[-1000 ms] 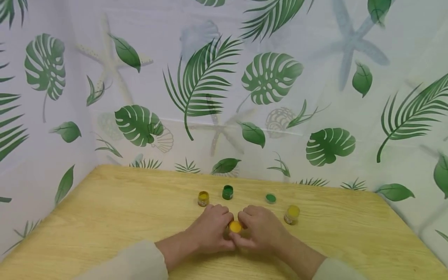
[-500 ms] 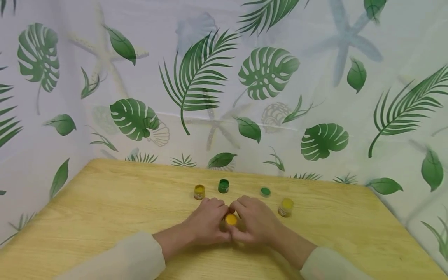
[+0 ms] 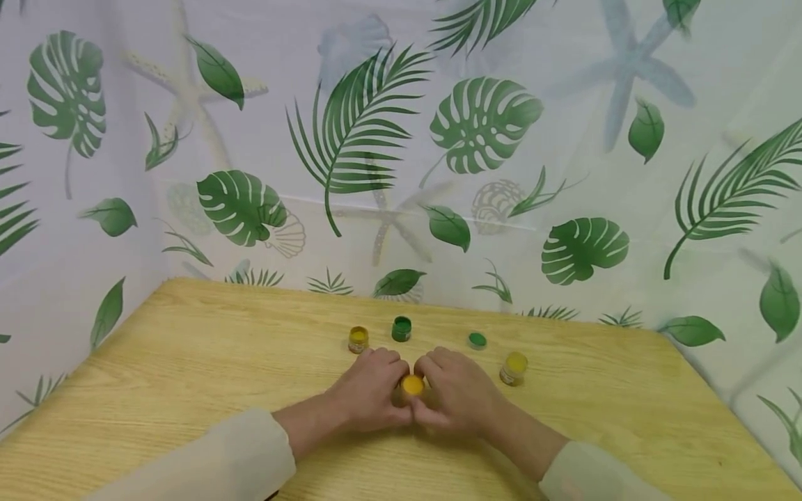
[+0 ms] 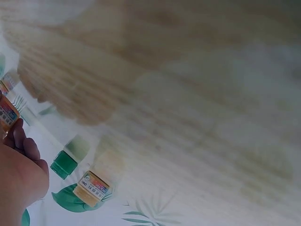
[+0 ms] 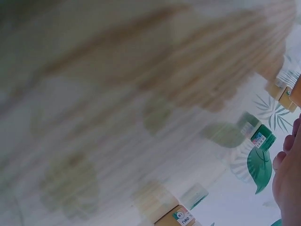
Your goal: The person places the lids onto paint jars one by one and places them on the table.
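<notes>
A: And here's the little orange jar (image 3: 412, 385), tucked right between two bare hands at the bench (image 3: 219, 362); resting on the wood or lifted a touch, I can't tell!

B: Light thing, I'd say. It looks like a paint pot, so I'd expect stiff walls that won't give much under a squeeze.

A: Slippery?

B: Smooth-sided, probably, so a careless pinch could slide. The printed label (image 4: 8, 113) might lend some bite. And if that bright top is bare paint, tilting means a mess; whether it's capped, I can't tell.

A: So where do you take hold?

B: Round the sides, low enough to steady the body, top left free.

A: Now the hold itself! Left grip (image 3: 372, 391): fingers bent, drawn in to the jar's width, on its left flank.

B: And the right grip (image 3: 456, 391) mirrors it, fingers curled round the far side, thumb at the near side, the orange jar pinched between the pair.

A: Thumbs meet, or nearly. Fingertips are mostly hidden; how hard they press, I can't say.

B: Neighbours? Yellow-brown jar (image 3: 358, 339) just beyond the left knuckles, green jar (image 3: 402, 330) behind, untouched.
</notes>
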Tool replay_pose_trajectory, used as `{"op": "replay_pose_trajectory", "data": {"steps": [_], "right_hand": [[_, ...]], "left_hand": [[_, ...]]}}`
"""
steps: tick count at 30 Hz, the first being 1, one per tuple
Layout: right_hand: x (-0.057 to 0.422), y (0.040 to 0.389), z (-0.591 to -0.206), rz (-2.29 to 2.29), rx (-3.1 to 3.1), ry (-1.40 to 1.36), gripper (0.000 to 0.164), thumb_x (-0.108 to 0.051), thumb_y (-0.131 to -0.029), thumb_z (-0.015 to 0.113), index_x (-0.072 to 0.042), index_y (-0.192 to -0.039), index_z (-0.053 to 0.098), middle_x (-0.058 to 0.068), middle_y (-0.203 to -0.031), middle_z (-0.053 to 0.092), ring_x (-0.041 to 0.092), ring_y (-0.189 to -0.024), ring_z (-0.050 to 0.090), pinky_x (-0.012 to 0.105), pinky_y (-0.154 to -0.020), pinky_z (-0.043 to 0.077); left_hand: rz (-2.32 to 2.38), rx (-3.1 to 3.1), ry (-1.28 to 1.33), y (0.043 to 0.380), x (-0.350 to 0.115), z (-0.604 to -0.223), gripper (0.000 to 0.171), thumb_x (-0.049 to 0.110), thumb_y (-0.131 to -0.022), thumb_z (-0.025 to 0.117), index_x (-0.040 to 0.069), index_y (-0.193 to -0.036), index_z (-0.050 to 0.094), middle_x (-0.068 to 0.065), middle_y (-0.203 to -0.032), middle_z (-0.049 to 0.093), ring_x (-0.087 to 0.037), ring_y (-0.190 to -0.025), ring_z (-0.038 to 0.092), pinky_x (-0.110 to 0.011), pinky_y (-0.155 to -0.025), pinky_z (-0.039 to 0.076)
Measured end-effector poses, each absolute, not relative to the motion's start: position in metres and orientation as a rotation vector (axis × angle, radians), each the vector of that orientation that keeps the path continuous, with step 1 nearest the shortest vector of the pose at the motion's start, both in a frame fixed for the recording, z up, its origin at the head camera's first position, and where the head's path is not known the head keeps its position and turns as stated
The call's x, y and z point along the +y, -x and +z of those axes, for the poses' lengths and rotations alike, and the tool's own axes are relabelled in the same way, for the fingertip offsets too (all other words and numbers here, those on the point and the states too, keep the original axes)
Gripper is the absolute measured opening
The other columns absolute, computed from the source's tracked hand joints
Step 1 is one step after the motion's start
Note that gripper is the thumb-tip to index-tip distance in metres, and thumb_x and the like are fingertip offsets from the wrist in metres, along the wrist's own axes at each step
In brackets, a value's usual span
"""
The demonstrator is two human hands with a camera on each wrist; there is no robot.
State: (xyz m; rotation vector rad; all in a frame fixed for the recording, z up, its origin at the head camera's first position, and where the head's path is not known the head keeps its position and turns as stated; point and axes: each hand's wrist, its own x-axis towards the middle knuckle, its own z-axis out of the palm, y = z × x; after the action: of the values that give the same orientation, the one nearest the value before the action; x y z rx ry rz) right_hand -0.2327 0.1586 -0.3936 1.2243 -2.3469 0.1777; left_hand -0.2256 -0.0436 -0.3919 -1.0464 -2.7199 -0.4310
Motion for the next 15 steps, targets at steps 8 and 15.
{"op": "replay_pose_trajectory", "data": {"steps": [8, 15], "right_hand": [[0.1567, 0.2320, -0.3910, 0.176, -2.400, -1.198, 0.026, -0.038, -0.082, 0.064, -0.015, -0.090, 0.057, -0.008, -0.076, 0.050, 0.007, -0.069, 0.041, 0.021, -0.063, 0.039], [0.1580, 0.2312, -0.3918, 0.194, -2.396, -1.181, 0.023, -0.037, -0.082, 0.064, -0.015, -0.086, 0.056, -0.007, -0.075, 0.049, 0.008, -0.069, 0.044, 0.022, -0.063, 0.041]], "left_hand": [[-0.424, -2.721, 1.042, 0.2243, -0.0446, -0.3924, 0.031, 0.046, -0.081, 0.073, 0.018, -0.085, 0.060, 0.011, -0.079, 0.049, -0.009, -0.080, 0.045, -0.026, -0.076, 0.032], [-0.421, -2.670, 1.067, 0.2230, -0.0444, -0.3930, 0.032, 0.048, -0.082, 0.073, 0.017, -0.086, 0.062, 0.010, -0.078, 0.048, -0.008, -0.078, 0.044, -0.025, -0.074, 0.032]]}}
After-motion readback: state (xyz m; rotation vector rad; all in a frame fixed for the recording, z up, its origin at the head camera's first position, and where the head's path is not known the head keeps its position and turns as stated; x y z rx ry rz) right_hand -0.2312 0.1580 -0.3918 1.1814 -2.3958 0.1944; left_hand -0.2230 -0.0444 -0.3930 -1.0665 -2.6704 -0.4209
